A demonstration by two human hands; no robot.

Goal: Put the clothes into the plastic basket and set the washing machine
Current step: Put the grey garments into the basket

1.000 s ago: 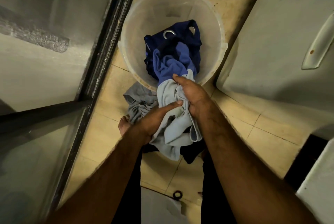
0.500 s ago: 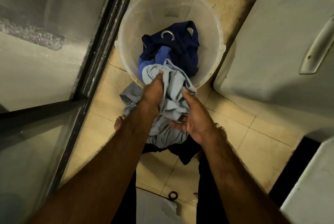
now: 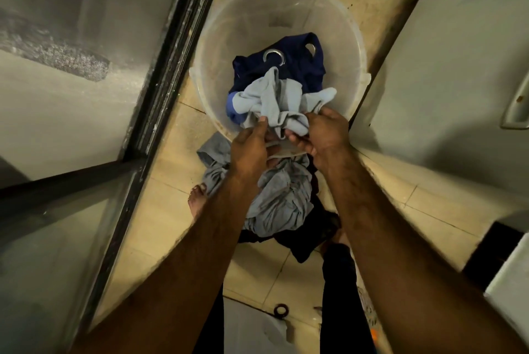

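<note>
Head view: left hand and right hand, fingers seemingly clamped on crumpled pale-blue cloth over the translucent round plastic basket, where any trailing end might snag the rim.

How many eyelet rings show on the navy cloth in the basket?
2. One ring sits at the navy cloth's upper middle, the other right of it; folds and the pale garment may hide more.
</note>
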